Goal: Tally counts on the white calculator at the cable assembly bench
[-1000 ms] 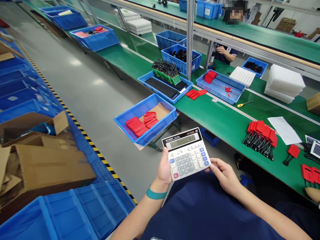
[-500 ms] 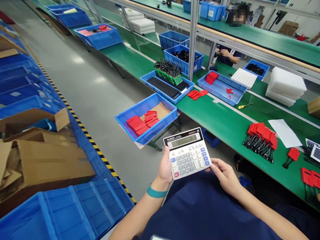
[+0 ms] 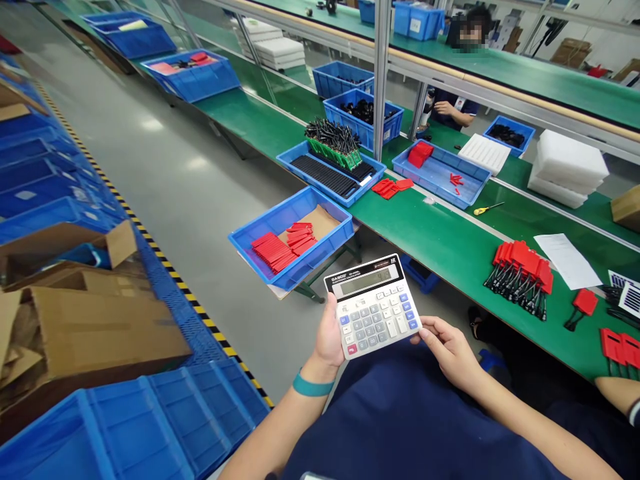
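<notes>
A white desktop calculator [image 3: 373,308] with grey, blue and red keys is held tilted in front of my body, its display facing me. My left hand [image 3: 330,333], with a teal band on the wrist, is closed around its left edge, thumb on the side. At the lower right corner, my right hand [image 3: 447,347] pinches the calculator between thumb and fingers. Beyond it, a blue tray [image 3: 240,241] holds red flat pieces [image 3: 273,252] and a sheet of cardboard.
On the green bench [image 3: 430,243] lie red pieces with black cables [image 3: 520,273], a paper sheet [image 3: 567,260] and a yellow-handled tool [image 3: 483,210]. Cardboard boxes [image 3: 100,327] and blue bins [image 3: 165,413] stand at left. A co-worker's arm [image 3: 620,393] shows at right; another person sits across.
The view has shifted slightly, while both hands keep the calculator in nearly the same place. A co-worker's forearm has come into view at the right edge.
</notes>
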